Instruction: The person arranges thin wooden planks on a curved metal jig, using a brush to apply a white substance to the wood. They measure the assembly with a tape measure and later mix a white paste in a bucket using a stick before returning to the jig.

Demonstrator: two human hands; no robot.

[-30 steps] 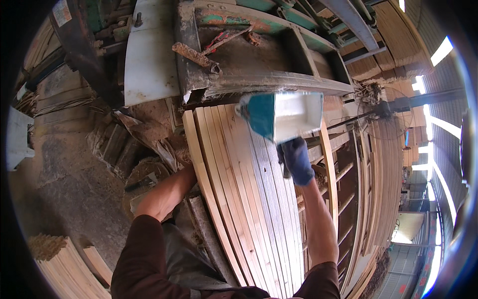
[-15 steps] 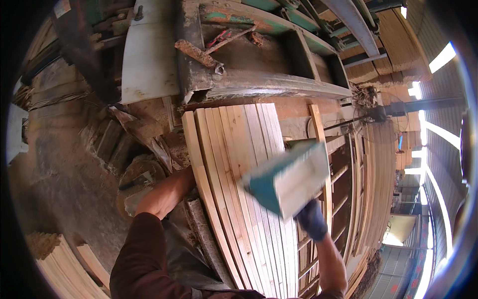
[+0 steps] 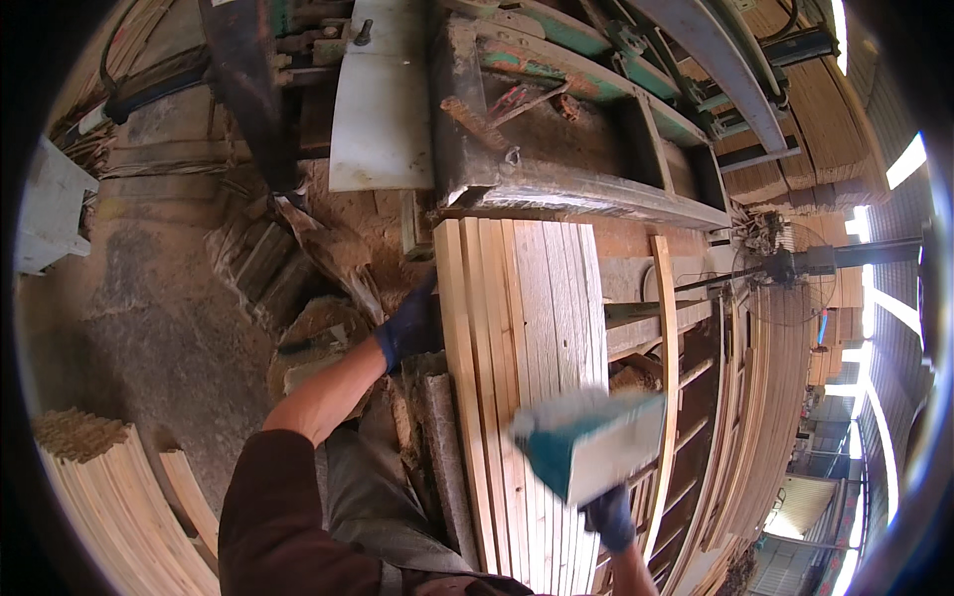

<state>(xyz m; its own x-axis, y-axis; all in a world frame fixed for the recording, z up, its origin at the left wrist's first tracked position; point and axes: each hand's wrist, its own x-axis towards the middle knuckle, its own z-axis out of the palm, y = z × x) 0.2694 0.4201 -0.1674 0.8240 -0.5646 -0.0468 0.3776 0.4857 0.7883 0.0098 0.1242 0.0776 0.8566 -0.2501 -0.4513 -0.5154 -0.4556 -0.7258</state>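
One right hand in a dark-blue glove (image 3: pixel 611 519) has its fingers closed on one blurred, teal-and-white, box-shaped tool (image 3: pixel 596 452); the tool lies over the near right part of one row of long, pale wooden boards (image 3: pixel 537 338), contact uncertain; one left hand in a matching glove (image 3: pixel 415 323) is at the row's left side, its fingers too hidden to tell whether wide or narrow. The step in hand appears to be coating the boards' upper faces, those at right looking whiter; the next move would call for a level tool and an even stroke. Boards in the row: roughly ten, seams too fine for certainty; separate pale wooden strip (image 3: pixel 664 338) at right: one.
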